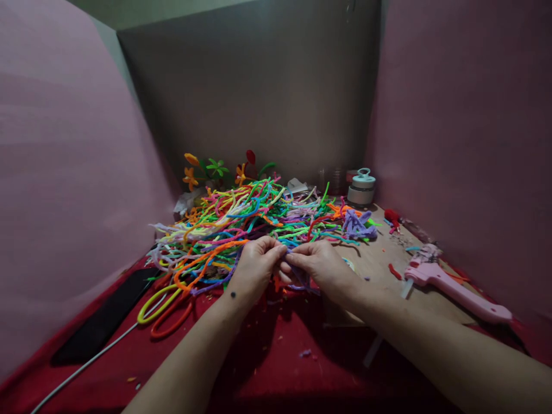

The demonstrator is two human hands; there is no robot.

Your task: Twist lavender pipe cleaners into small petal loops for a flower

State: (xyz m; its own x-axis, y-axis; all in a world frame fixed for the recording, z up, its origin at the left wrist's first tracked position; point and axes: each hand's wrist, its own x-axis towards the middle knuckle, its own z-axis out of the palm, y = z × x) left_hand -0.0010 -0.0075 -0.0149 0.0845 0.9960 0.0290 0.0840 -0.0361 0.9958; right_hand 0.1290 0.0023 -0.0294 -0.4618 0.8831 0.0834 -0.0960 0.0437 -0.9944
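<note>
My left hand (pixel 255 263) and my right hand (pixel 322 265) closely pinching a fuzzy purple stem (pixel 303 278), at the near edge of a tangled multicoloured fuzzy-stem heap (pixel 235 214), a long-handled pink tool (pixel 461 292) at right

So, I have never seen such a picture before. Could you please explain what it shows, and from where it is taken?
There is no machine here, only a person's two bare hands. The one picture comes from a camera worn on that person's head, looking forward and down. The left hand and right hand are close together, pinching a purple fuzzy wire between their fingers. Just beyond them lies a big heap of colourful fuzzy wires. A red cloth covers the near surface, with a brown board on the right. A pink tool lies on that side; a jar stands farther back, and flowers show behind the heap.
</note>
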